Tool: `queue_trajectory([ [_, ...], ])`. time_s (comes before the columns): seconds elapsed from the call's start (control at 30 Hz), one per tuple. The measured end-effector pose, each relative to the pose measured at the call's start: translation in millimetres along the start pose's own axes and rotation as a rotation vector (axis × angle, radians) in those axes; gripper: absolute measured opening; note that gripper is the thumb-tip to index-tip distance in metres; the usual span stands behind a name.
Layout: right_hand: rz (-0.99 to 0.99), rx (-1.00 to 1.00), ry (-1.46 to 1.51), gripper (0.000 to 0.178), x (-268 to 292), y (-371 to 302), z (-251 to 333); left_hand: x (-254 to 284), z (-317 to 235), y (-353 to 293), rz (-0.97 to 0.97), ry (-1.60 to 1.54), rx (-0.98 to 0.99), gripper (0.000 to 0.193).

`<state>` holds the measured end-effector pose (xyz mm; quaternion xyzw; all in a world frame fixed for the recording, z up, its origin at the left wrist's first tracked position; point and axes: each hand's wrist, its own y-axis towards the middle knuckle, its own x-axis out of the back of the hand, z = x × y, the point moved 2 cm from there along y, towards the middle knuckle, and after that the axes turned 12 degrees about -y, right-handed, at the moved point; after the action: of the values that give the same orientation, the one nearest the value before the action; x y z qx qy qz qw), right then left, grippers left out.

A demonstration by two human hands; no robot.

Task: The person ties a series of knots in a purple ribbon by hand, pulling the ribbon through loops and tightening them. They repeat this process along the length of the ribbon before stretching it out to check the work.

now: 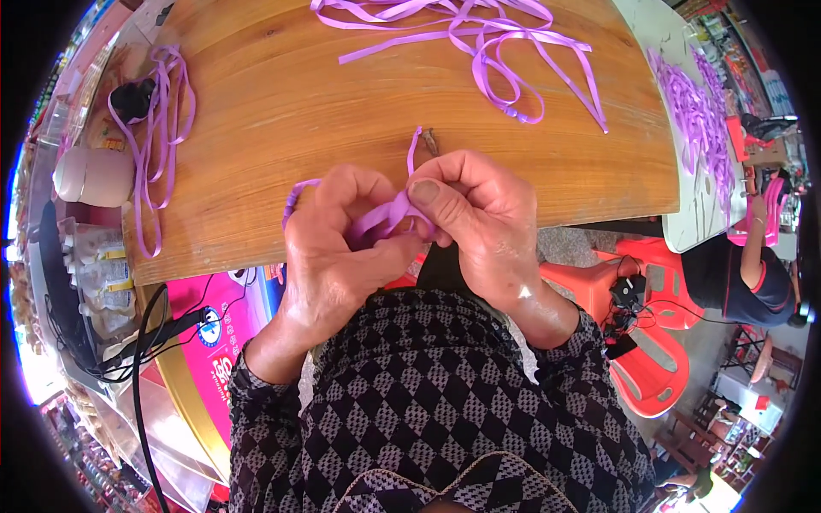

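Between my two hands, over the near edge of the wooden table, is a purple ribbon [386, 215] bent into loops. My left hand [335, 244] is closed on it, and a knotted stretch of ribbon shows beyond its fingers on the left. Thumb and fingers of my right hand [485, 221] pinch the same ribbon, and a narrow tail of it points up past the fingertips. The parts inside the fingers are hidden.
The wooden table [256, 111] holds more purple ribbons [505, 51] at the far side and a looped ribbon [175, 128] at left. A white table [697, 184] with piled ribbons [697, 111] stands right, near a person [744, 265]. Red chairs [654, 368] and a black cable [137, 410] are nearby.
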<state>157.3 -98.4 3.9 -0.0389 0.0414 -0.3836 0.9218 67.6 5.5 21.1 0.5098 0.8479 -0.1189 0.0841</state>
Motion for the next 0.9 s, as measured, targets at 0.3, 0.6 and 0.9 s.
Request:
queue_trajectory([
  [0.3,0.179,-0.195,0.335,0.017,1.4,-0.3,-7.8,7.8,4.8,-4.0,0.072,0.411,-0.531,0.024],
  [0.6,0.145,-0.036,0.147,0.034,4.7,-7.8,0.5,12.1,2.2,-4.5,-0.084,0.219,-0.039,0.013],
  [0.9,0.111,0.325,-0.171,0.018,12.2,-7.2,-4.1,10.6,22.4,3.6,-0.011,-0.671,0.461,0.02],
])
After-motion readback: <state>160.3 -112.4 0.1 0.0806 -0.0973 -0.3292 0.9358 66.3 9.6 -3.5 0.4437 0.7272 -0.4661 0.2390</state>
